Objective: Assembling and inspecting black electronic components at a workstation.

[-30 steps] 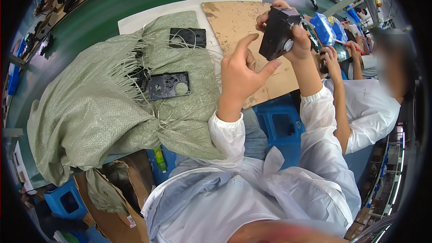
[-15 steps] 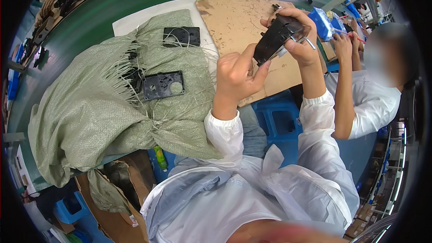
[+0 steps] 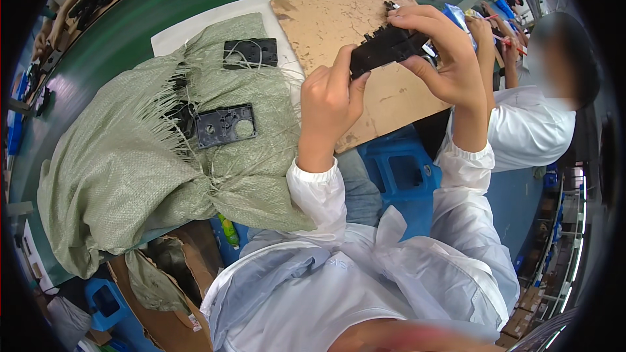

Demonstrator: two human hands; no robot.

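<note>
Both hands hold up a black plastic housing (image 3: 385, 50) above a worn brown board (image 3: 326, 23). The thumb and forefinger of my left hand (image 3: 329, 101) pinch its left end. My right hand (image 3: 450, 58) grips the right end, fingers over the top and thumb below. Small black parts stick out along its upper edge. To the left, two flat black plastic covers lie on a green woven sack: an upper cover (image 3: 250, 53) under loose strands, and a lower cover (image 3: 226, 125) with a round hole. More black pieces show partly at the sack's frayed mouth.
The woven sack (image 3: 124, 163) bulges over the left of the table. Beyond lies a green conveyor belt (image 3: 195, 1). A blue stool (image 3: 401, 163) stands below the board, and an open cardboard box (image 3: 143, 313) at lower left. A co-worker in white (image 3: 531, 130) sits close on my right.
The housing has turned to lie more level and shifted slightly left. The bent metal rod at its right end no longer shows. My right hand has swung round with it.
</note>
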